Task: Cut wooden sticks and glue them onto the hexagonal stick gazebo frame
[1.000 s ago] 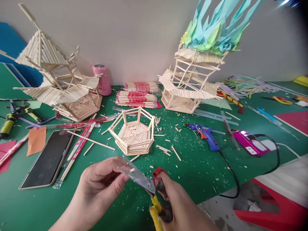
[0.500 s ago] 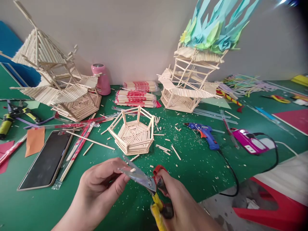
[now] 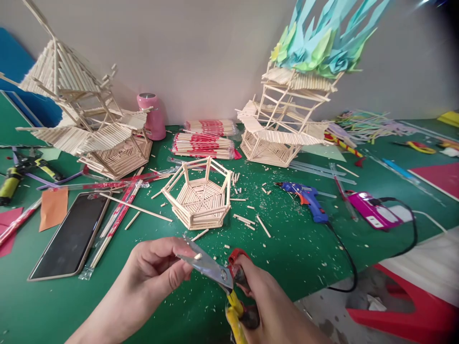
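Note:
Low in the middle, my right hand grips the red and yellow handles of a pair of scissors, their blades pointing up and left. A small wooden stick shows its pale end between the blades. My left hand is closed, thumb and fingers pinching that stick; most of it is hidden by the fingers and blades. Just beyond both hands sits a hexagonal frame of wooden sticks with a latticed floor and an upper rim on posts.
Stick pavilions stand at the back left and back right. Between them lie red-banded stick bundles and a pink bottle. A phone lies left; a blue glue gun and magenta power box lie right. Stick scraps litter the green table.
The scissor blades have closed a little around the stick. My left hand has shifted slightly to the right; the view has moved a touch.

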